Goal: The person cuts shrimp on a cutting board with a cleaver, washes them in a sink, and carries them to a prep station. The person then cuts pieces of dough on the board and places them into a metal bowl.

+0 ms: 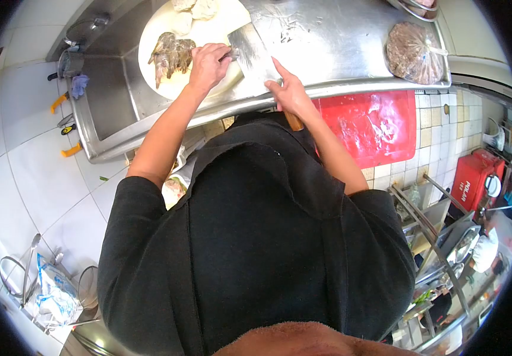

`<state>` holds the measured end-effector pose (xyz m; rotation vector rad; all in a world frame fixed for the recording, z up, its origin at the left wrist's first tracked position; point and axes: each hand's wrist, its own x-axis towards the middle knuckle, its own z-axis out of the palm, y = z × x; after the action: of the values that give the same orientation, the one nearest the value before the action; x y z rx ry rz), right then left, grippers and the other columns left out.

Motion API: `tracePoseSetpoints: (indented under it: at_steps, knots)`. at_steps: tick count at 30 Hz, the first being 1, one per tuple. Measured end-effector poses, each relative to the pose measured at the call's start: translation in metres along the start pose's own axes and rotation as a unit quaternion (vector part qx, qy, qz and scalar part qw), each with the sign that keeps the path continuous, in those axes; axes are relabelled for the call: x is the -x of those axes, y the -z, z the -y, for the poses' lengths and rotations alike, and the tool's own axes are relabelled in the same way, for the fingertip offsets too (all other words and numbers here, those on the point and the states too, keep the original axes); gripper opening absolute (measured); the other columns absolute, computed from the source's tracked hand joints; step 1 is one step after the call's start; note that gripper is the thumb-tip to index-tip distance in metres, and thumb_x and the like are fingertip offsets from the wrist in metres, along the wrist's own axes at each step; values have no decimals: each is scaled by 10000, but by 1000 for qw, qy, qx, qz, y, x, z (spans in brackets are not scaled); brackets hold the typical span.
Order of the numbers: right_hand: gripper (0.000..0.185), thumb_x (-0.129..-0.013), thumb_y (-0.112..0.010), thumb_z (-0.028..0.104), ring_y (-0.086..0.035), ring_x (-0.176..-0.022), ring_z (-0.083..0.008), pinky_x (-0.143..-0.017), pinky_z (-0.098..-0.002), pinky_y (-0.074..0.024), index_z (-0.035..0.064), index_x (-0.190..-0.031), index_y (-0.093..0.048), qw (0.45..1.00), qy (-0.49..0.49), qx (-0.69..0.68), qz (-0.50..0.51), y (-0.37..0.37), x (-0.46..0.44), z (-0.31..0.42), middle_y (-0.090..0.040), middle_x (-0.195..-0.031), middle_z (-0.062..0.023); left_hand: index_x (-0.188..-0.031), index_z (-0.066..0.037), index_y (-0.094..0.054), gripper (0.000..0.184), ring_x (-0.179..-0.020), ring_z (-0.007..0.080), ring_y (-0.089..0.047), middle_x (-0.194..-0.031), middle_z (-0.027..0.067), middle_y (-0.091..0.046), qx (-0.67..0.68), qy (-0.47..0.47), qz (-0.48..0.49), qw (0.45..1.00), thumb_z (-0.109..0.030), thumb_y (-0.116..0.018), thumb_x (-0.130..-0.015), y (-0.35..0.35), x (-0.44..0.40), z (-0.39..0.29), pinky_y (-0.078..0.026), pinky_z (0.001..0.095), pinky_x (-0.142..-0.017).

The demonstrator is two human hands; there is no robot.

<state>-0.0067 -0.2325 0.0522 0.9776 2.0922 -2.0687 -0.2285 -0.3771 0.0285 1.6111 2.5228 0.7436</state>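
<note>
A cleaver (253, 54) lies flat-side up over the right edge of a round, pale cutting board (148, 44). Its wooden handle (293, 120) is in my right hand (293, 95), with thumb and forefinger against the blade. My left hand (208, 66) is closed at the blade's left edge, pinching a small greyish piece that looks like a prawn; the fingers partly hide it. Just left of that hand, a pile of dark raw prawns (172, 56) sits on the board. Pale lumps (192, 10) rest near the board's far edge.
Left of the board is a steel sink (105, 86), with yellow-handled tools (71, 149) along its outer side. Small scraps (294, 26) lie on the steel counter (333, 53). A bag of minced-looking food (413, 53) stands at right. Below the counter edge is a red tray or lid (369, 127).
</note>
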Motion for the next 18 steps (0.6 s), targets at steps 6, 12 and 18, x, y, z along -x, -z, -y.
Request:
tracePoseSetpoints:
  at_steps: [6, 12, 18]
  knots:
    - [671, -972, -651, 201, -498, -438, -112, -430, -297, -435, 256, -1584, -380, 995, -22, 86, 51, 38, -32, 30, -528, -590, -26, -1066, -88, -754, 245, -1107, 247, -638, -1127, 58, -728, -2, 1, -5, 1000, -174, -747, -837, -2, 1, -2, -392, 431, -990]
    - [667, -974, -644, 207, -471, -435, -105, -429, -289, -414, 251, -1585, -379, 988, -17, 93, 118, 61, -32, 35, -495, -585, -11, -1001, -98, -766, 209, -1061, 215, -648, -1076, 31, -737, -6, -19, -67, 998, -146, -770, -798, -8, 6, -2, -394, 415, -932]
    - [669, -972, -641, 203, -479, -457, -105, -441, -290, -411, 252, -1585, -380, 970, -29, 158, 183, 94, -20, 58, -509, -614, -23, -1052, -86, -749, 251, -1086, 264, -640, -1117, 70, -721, -6, -30, -65, 997, -166, -761, -815, -7, 9, 1, -405, 417, -994]
